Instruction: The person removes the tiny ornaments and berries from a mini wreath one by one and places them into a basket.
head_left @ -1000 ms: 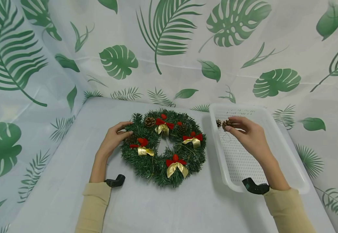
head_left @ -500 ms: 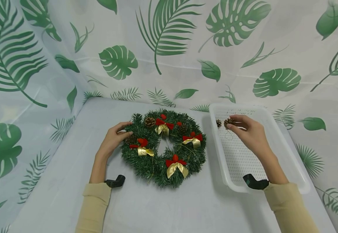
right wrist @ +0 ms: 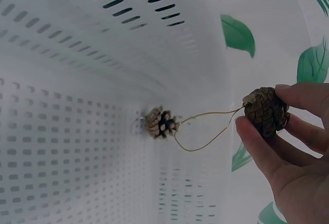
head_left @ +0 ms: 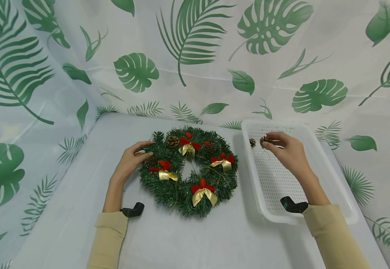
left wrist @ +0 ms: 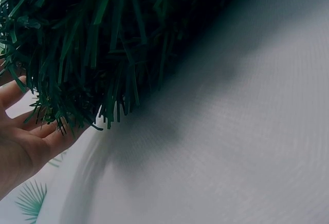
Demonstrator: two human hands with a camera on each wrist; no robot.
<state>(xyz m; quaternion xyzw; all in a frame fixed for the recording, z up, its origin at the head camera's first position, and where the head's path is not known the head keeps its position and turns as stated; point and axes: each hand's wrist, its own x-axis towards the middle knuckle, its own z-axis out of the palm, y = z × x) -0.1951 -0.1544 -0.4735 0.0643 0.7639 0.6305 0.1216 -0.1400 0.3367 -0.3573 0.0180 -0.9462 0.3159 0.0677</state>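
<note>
A green wreath (head_left: 178, 192) with red and gold bows and pine cones lies on the table. My left hand (head_left: 129, 160) holds its left edge, thumb on top and the other fingers at the rim; the left wrist view shows those fingers (left wrist: 56, 134) partly hidden by the tinsel. Over the white basket (head_left: 329, 175), my right hand (head_left: 290, 153) pinches a pine cone (right wrist: 266, 112) between thumb and fingertips. A thin gold loop (right wrist: 205, 131) hangs from this cone. Another pine cone (right wrist: 161, 123) lies in the basket near its left wall.
The basket stands to the right of the wreath, with raised perforated walls. A leaf-printed curtain (head_left: 195, 89) closes off the back and sides of the white table (head_left: 188, 239).
My right hand has lifted slightly and shifted a little to the right with its pine cone, away from the cone left in the basket. The left hand and wreath stay in place.
</note>
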